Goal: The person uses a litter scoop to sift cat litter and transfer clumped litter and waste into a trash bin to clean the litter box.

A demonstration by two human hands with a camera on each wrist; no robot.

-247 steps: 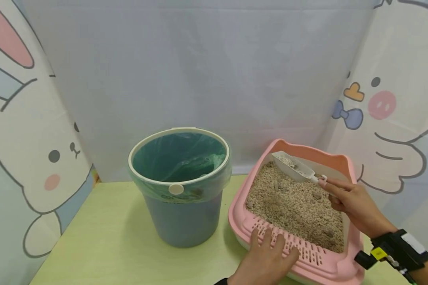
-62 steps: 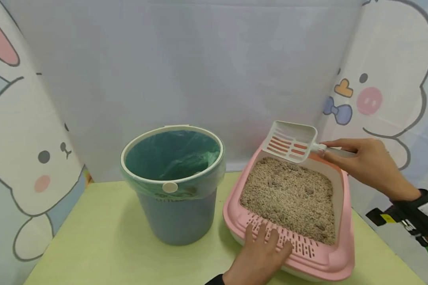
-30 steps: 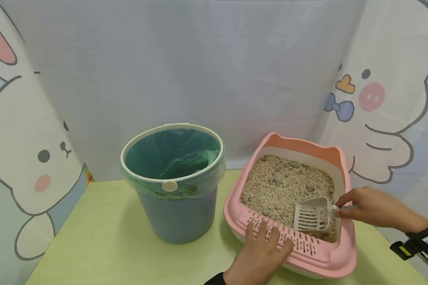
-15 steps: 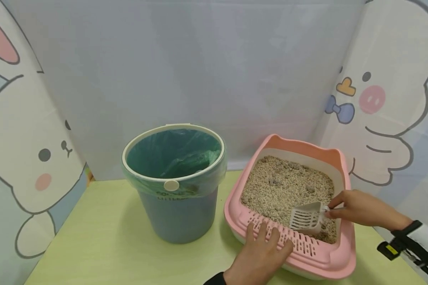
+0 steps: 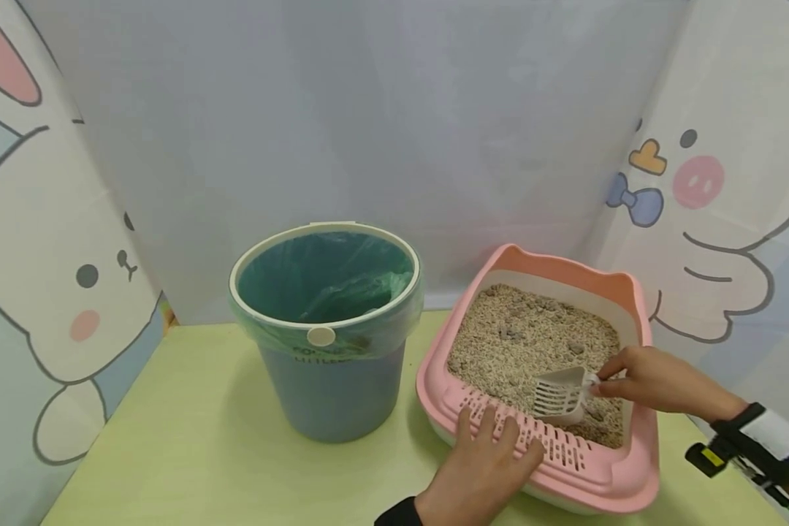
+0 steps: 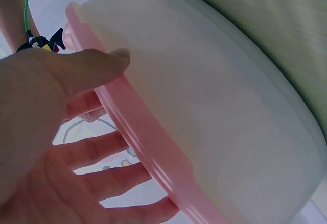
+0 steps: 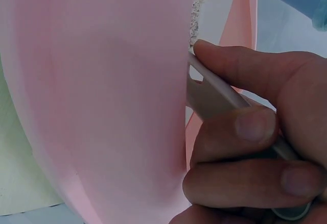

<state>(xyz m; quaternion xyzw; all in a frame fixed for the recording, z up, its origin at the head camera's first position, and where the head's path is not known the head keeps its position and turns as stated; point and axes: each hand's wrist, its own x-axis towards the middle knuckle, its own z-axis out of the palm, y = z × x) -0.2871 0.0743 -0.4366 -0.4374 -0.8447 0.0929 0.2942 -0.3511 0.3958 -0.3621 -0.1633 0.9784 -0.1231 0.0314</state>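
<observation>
My right hand (image 5: 657,380) grips the handle (image 7: 219,89) of a pale slotted litter scoop (image 5: 561,398), fingers curled round it in the right wrist view. The scoop's blade is in the litter (image 5: 532,336), near the front right corner of the pink-rimmed litter box (image 5: 434,365). My left hand (image 5: 483,467) holds the box's front rim (image 6: 148,142). Its fingers lie on the perforated pink ledge, and its thumb (image 6: 102,68) presses the outer side. Several darker clumps (image 5: 509,334) show in the litter. How much the scoop holds is hard to tell.
A blue-grey bin (image 5: 335,394) lined with a green translucent bag (image 5: 329,285) stands left of the litter box. Both stand on a pale green table (image 5: 191,424). A grey-white cloth (image 5: 368,109) hangs behind, with cartoon prints at either side.
My right hand has lowered the scoop from above the back of the box into the front right of the litter, then shifted it slightly. My left hand has stayed on the front rim.
</observation>
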